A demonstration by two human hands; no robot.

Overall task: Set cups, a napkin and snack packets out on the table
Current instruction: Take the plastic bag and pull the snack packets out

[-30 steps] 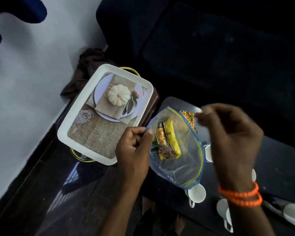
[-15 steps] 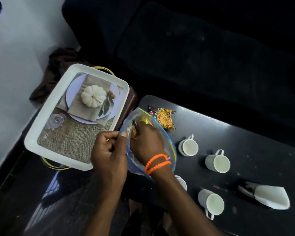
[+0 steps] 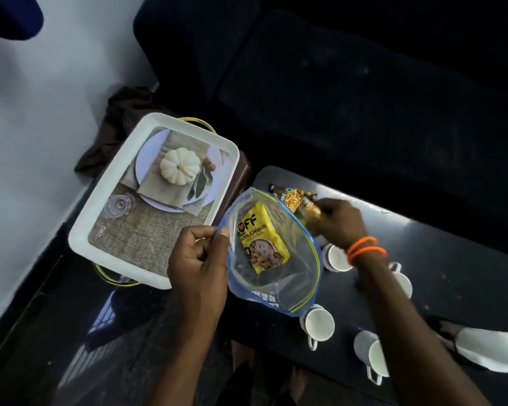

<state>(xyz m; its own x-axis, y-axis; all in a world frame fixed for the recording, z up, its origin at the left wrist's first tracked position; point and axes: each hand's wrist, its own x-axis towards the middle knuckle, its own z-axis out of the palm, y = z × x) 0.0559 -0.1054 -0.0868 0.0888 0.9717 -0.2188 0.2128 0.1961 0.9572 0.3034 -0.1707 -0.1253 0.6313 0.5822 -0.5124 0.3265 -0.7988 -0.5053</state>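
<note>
My left hand (image 3: pixel 198 257) pinches the rim of a clear zip bag (image 3: pixel 279 284) with a blue edge, holding it open above the table's left end. A yellow snack packet (image 3: pixel 261 240) lies inside the bag. My right hand (image 3: pixel 339 221), with orange bands at the wrist, grips a small green-and-gold snack packet (image 3: pixel 307 212) just outside the bag's mouth. An orange-and-black snack packet (image 3: pixel 291 196) lies on the black table (image 3: pixel 452 259). Several white cups (image 3: pixel 319 323) stand on the table. A folded white napkin (image 3: pixel 487 350) lies at the right.
A white tray (image 3: pixel 82 238) with a printed pumpkin picture rests on a brown stand to the left. A dark sofa (image 3: pixel 364 98) runs behind the table. A brown cloth (image 3: pixel 121 112) lies by the white wall. The floor below is dark and glossy.
My right hand was inside the bag half a second ago; now it is out and to the right, holding a small packet. The left hand keeps its hold on the bag.
</note>
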